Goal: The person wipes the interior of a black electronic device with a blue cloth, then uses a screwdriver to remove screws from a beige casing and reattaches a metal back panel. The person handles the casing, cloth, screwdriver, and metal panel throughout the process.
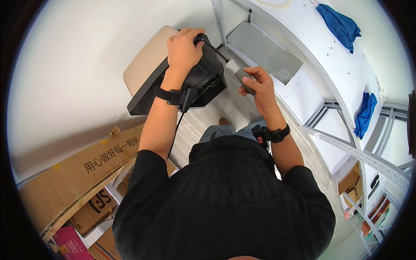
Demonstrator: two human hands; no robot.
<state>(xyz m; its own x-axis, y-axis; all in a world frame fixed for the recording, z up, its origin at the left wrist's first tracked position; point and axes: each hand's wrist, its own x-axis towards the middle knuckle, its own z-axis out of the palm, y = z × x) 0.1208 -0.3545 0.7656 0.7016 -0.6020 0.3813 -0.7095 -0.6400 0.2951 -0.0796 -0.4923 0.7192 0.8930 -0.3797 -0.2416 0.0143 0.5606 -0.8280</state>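
Note:
A beige-and-black box-shaped appliance (149, 60) rests tilted against the white wall in front of me. My left hand (185, 48) lies over its upper edge. Its fingers and thumb are closed around a round black fitting (199, 39) there. In my right hand (258, 85) is a tool with a grey handle and white neck (245, 80), gripped between thumb and fingers. Its thin dark shaft (216, 52) runs up and left toward that fitting; whether the tip touches it is hidden. Near the tool's neck a thin black cable hangs against the appliance's dark side.
White metal shelving (286, 26) curves along the right, with two blue cloths (340, 27) on it. A grey panel (264, 52) leans low behind the shelf frame. Cardboard boxes (78, 173) stand at lower left. A black strap with a cable (177, 96) circles my left wrist.

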